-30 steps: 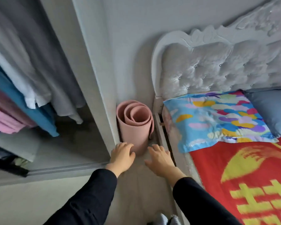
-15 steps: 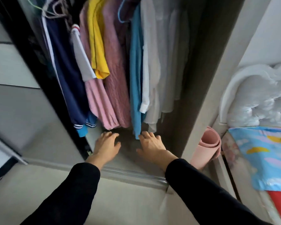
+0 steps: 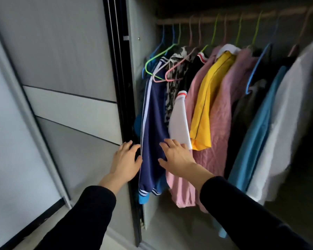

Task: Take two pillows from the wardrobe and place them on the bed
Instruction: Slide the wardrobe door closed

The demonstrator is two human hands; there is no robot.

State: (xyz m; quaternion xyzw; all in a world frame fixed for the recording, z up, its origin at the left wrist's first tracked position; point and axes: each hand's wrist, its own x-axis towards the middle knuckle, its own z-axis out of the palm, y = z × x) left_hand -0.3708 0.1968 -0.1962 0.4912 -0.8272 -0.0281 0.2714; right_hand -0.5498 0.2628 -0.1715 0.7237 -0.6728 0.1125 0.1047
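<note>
The wardrobe stands open in front of me, with clothes hanging from a rail. My left hand is spread open at the black edge of the sliding door, fingers at the frame. My right hand is open too, palm against a navy jacket with white stripes. Both hands hold nothing. No pillow shows inside the wardrobe, and the bed is out of view.
Beside the navy jacket hang pink, yellow, teal and white garments on coloured hangers. The grey sliding door panels fill the left. The wardrobe floor lies below the clothes.
My view has swung left from the bed and the pink rolled mat to the wardrobe and then upward. Both hands rose from the wardrobe's bottom to the door edge and the navy jacket.
</note>
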